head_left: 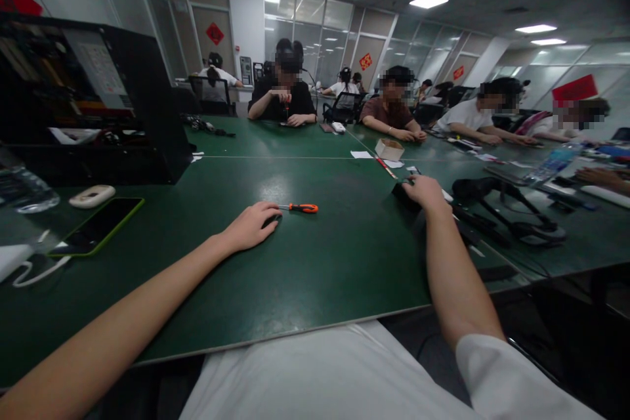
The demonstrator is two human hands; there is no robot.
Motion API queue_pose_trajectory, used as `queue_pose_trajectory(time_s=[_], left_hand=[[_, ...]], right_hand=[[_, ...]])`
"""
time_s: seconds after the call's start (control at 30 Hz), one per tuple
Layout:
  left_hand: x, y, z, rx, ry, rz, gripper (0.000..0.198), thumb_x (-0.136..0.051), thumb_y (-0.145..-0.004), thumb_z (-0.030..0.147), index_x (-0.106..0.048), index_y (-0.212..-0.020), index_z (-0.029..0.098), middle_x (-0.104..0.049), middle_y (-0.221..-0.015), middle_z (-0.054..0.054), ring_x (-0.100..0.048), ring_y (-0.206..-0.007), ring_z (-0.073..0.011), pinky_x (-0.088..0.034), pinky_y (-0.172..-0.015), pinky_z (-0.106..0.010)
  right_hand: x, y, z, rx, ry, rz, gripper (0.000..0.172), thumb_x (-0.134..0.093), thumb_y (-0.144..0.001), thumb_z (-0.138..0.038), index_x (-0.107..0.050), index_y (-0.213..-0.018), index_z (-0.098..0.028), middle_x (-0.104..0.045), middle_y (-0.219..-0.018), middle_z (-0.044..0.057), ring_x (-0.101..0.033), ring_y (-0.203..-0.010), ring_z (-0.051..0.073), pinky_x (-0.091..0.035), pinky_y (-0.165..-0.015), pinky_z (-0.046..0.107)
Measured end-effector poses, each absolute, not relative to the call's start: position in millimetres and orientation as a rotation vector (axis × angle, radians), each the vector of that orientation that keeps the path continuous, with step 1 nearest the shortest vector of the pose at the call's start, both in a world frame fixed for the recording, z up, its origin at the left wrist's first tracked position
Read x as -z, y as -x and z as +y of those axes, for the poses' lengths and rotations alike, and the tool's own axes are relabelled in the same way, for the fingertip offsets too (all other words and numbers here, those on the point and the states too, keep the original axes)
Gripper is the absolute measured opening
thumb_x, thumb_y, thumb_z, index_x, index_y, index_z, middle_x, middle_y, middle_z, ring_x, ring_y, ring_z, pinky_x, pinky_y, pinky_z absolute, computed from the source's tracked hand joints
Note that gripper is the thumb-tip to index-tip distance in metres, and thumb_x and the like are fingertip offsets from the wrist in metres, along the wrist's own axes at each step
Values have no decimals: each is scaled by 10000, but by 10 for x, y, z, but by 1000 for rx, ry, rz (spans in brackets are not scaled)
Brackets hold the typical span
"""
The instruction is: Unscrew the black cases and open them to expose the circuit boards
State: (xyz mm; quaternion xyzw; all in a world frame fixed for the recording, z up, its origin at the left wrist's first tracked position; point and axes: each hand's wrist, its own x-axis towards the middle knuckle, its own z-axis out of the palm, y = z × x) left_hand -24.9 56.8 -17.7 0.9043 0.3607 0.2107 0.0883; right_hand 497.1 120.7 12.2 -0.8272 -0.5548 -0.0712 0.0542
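The screwdriver point(304, 208) lay on the green table point(315, 275), its shaft pointing at the fingertips of the left hand point(253, 226); whether they touched could not be told. That hand was loosely curled, palm down, over a small dark object point(272, 219), mostly hidden, so its grip was unclear. The right hand point(427, 193) reached out, fingers bent over a black object point(404, 198); blur hid whether it was pinched or merely touched.

A sideways nudge from the left hand could have set the round orange handle rolling. Pulling the black object back carelessly could have caught the headset point(472, 189) just beyond the right forearm, or dragged other clutter along. Farther left, a sweeping elbow could have snagged the white cable point(42, 279) near the phone point(103, 226) and tugged it.
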Motion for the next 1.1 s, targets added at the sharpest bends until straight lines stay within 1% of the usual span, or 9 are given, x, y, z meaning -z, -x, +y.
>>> queue_pose_trajectory(time_s=[0.1, 0.2, 0.27, 0.4, 0.53, 0.67, 0.83, 0.97, 1.1], left_hand=[[171, 243, 568, -624, -2701, 1068, 345, -492, -985, 323, -707, -1222, 194, -628, -1361, -145, -570, -1281, -317, -458, -1101, -507], [172, 234, 571, -617, -2712, 1060, 347, -489, -986, 320, -706, -1220, 185, -630, -1352, -152, -578, -1268, -315, -456, -1101, -505], [177, 232, 576, -611, -2718, 1056, 350, -485, -987, 318, -703, -1225, 181, -631, -1348, -153, -578, -1266, -311, -454, -1103, -500], [186, 236, 584, -615, -2714, 1058, 352, -485, -989, 324, -700, -1232, 189, -631, -1346, -148, -573, -1270, -311, -450, -1105, -502], [182, 238, 581, -629, -2700, 1056, 350, -492, -986, 331, -709, -1222, 190, -637, -1339, -147, -576, -1264, -319, -453, -1101, -509], [170, 237, 575, -648, -2683, 1049, 349, -498, -981, 338, -714, -1211, 188, -639, -1337, -151, -581, -1255, -325, -457, -1096, -518], [162, 236, 576, -664, -2664, 1033, 337, -514, -969, 338, -719, -1198, 199, -645, -1328, -139, -584, -1246, -316, -455, -1101, -508], [156, 234, 577, -653, -2667, 1036, 339, -509, -971, 329, -714, -1206, 196, -645, -1328, -139, -580, -1249, -314, -452, -1104, -508], [161, 240, 579, -648, -2679, 1036, 345, -505, -975, 329, -713, -1210, 186, -644, -1328, -148, -582, -1248, -319, -458, -1094, -512]], right_hand=[[-43, -4968, 1258, 209, 2526, -1765, 510, -591, -899, -437, -639, -1329, -169, -669, -1251, 177, -630, -1154, 289, -479, -953, 373], [14, -4979, 1287, 216, 2558, -1787, 553, -637, -869, -440, -612, -1352, -172, -638, -1269, 196, -626, -1147, 300, -484, -930, 389], [19, -5002, 1301, 212, 2571, -1795, 555, -624, -882, -433, -590, -1370, -172, -634, -1271, 193, -630, -1139, 296, -487, -913, 379], [-18, -5062, 1326, 171, 2571, -1843, 534, -627, -888, -403, -577, -1372, -183, -665, -1249, 153, -640, -1128, 276, -483, -899, 348], [-21, -5077, 1330, 180, 2575, -1850, 521, -613, -904, -397, -568, -1377, -183, -662, -1262, 160, -639, -1140, 282, -483, -898, 357], [15, -5039, 1311, 222, 2575, -1846, 498, -596, -926, -382, -563, -1385, -192, -642, -1279, 163, -632, -1148, 281, -485, -923, 393], [73, -4919, 1281, 268, 2605, -1819, 498, -577, -963, -412, -549, -1382, -144, -604, -1311, 180, -608, -1170, 286, -496, -968, 467], [107, -4807, 1289, 292, 2641, -1777, 493, -567, -980, -442, -532, -1389, -168, -550, -1391, 150, -579, -1212, 278, -497, -1004, 504], [105, -4760, 1330, 282, 2634, -1768, 447, -596, -971, -412, -563, -1345, -170, -565, -1374, 129, -585, -1204, 265, -507, -1006, 504]])
